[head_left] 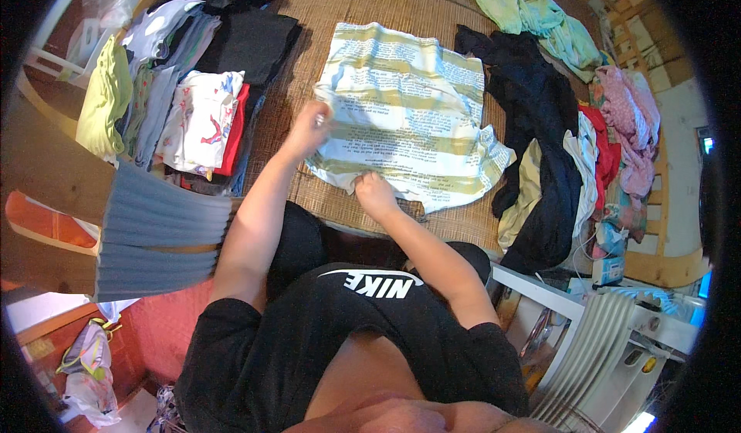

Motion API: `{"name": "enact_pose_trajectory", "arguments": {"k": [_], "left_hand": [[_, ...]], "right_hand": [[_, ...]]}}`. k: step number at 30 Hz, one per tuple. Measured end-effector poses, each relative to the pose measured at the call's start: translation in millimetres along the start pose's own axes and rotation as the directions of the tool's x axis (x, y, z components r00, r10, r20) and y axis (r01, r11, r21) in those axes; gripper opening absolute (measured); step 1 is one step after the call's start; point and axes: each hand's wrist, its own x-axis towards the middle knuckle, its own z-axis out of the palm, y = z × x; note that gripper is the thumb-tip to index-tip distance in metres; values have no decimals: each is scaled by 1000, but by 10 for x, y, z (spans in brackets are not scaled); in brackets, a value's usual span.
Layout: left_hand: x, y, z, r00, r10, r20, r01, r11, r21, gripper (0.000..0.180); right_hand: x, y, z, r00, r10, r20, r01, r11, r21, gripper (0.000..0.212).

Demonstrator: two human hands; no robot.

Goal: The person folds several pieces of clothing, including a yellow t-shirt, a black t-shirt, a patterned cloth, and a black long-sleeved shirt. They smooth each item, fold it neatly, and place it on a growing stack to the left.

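A white shirt (409, 109) with olive stripes and rows of small dark print lies spread on the woven mat (301, 62) in front of me. What looks like a short sleeve juts out at its lower right. At the shirt's left edge my left hand (311, 128) is closed with its fingers pinched on the cloth, slightly smeared by motion. My right hand (375, 194) grips the near edge of the same shirt, knuckles up, its fingertips hidden. Between my two hands the cloth is bunched and wrinkled.
Folded clothes stand in rows at left, among them a white printed garment (202, 120), a yellow-green one (106, 101) and black ones (247, 47). Loose black clothing (532, 86), a green cloth (532, 8) and a pink garment (627, 101) are heaped at right, beside a wooden rail (662, 194).
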Motion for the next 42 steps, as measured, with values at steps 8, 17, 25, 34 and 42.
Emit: {"name": "enact_pose_trajectory", "arguments": {"k": [8,17,25,34,42], "left_hand": [[-131,179,155,591,-438,677,-148,766,625,77],[15,322,-43,564,-651,508,-57,583,811,82],[82,347,130,648,-597,473,-155,505,849,85],[45,120,36,665,-623,412,-79,490,868,98],[144,237,99,623,-635,457,-28,565,825,99]], "right_hand": [[174,-27,-787,854,38,519,-235,918,320,27],[-581,2212,-1192,456,880,137,-880,468,-80,27],[-1008,2774,-454,-48,994,98,-800,-97,591,49],[-1010,2490,-851,9,696,718,501,-625,599,33],[-817,2302,-737,59,995,-84,-256,97,962,24]]}}
